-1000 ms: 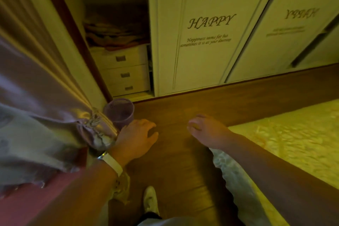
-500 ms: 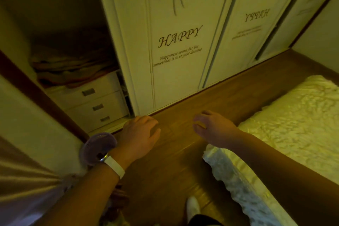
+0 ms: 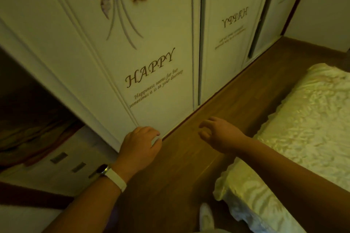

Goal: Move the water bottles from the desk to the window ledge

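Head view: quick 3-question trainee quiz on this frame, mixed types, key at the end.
1. True or false: the left hand holds a water bottle.
2. What lies at the right of the wooden floor? A) bed B) desk C) sink
3. Fill in: the large word on the wardrobe door reads ____.

Key: 1 false, both it and the right hand are empty; 2 A; 3 HAPPY.

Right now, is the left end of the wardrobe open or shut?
Open. The sliding door stops short of the left end, exposing small drawers and folded fabric inside.
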`<state>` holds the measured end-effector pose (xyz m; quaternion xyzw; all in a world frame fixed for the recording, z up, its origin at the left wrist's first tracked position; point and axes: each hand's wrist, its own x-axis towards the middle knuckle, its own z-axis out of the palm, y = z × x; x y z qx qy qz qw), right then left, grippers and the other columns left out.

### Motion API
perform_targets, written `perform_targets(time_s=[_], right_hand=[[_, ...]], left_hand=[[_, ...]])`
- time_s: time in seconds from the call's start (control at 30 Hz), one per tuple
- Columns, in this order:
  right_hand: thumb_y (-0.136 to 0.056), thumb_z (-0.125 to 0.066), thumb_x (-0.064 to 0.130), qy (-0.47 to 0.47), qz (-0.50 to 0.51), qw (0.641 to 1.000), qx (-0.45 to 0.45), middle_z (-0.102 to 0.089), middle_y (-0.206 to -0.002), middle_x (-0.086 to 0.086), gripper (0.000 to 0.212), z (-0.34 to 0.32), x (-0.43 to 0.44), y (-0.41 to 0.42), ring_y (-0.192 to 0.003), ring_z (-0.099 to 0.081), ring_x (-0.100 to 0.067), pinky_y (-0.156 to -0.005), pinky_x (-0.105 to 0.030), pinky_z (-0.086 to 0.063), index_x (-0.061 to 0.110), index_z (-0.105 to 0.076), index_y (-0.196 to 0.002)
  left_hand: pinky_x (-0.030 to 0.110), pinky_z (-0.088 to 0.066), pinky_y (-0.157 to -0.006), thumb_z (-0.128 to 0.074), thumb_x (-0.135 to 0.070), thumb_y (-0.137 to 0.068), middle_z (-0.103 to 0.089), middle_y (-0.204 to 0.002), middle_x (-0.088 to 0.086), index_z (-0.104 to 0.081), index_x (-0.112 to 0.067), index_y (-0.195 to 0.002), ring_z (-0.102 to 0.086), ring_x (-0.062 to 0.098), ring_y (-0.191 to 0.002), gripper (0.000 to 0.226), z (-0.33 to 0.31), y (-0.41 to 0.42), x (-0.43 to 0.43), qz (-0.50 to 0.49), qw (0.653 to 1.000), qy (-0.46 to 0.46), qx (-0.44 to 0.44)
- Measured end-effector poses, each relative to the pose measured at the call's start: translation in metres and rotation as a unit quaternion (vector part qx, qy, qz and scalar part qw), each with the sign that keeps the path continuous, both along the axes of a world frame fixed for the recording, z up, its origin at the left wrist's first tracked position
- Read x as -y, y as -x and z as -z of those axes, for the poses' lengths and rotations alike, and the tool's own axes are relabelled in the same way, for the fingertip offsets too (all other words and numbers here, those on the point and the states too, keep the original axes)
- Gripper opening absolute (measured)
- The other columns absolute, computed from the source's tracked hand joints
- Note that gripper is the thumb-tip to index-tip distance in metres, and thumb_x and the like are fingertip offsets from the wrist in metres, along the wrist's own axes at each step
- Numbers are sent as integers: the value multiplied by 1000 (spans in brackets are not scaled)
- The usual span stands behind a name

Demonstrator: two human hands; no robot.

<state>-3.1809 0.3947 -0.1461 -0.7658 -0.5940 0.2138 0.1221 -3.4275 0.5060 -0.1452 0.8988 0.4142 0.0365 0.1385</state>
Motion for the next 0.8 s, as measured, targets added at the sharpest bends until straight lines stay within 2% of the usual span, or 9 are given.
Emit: perform_targets(time_s=[0.23, 0.33, 0.5, 0.67, 0.8], right_hand=[[-98, -45, 47, -23, 57, 998, -20, -51, -136, -3, 44, -22, -59, -89, -113, -56, -21, -89, -34, -48, 23, -54, -133], [-98, -45, 48, -34, 68, 997, -27, -50, -136, -3, 44, -26, -81, -107, -115, -56, -23, -93, -38, -50, 24, -53, -134], [-99, -44, 46, -5, 109, 994, -22, -50, -132, -3, 43, -17, -117, -144, -111, -56, -24, -86, -35, -49, 23, -53, -135], [-100, -42, 46, 41, 159, 986, 4, -52, -127, -3, 40, -8, -164, -177, -111, -55, -23, -90, -38, -50, 23, -54, -131], [-100, -41, 44, 70, 205, 976, 14, -52, -126, -2, 38, -14, -205, -193, -109, -54, -20, -84, -31, -46, 24, -54, -130]], left_hand=[[36, -40, -101, -31, -55, -89, -62, -129, -3, -64, -21, -124, -53, 19, -120, 59, -23, -112, -62, 66, 997, -19, -20], [37, -41, -100, -22, -60, -84, -63, -128, -2, -65, -20, -123, -54, 20, -120, 70, -26, -143, -92, 96, 995, -25, -18], [42, -46, -98, -24, -59, -87, -66, -125, 2, -66, -18, -122, -58, 25, -116, 69, -12, -198, -157, 143, 989, -25, -2], [39, -43, -96, -24, -57, -87, -66, -124, 0, -65, -19, -122, -58, 24, -115, 66, 3, -258, -228, 214, 977, -15, 2], [37, -43, -96, -22, -60, -84, -66, -124, 0, -67, -19, -120, -58, 23, -116, 70, 4, -303, -286, 263, 965, -10, 12]])
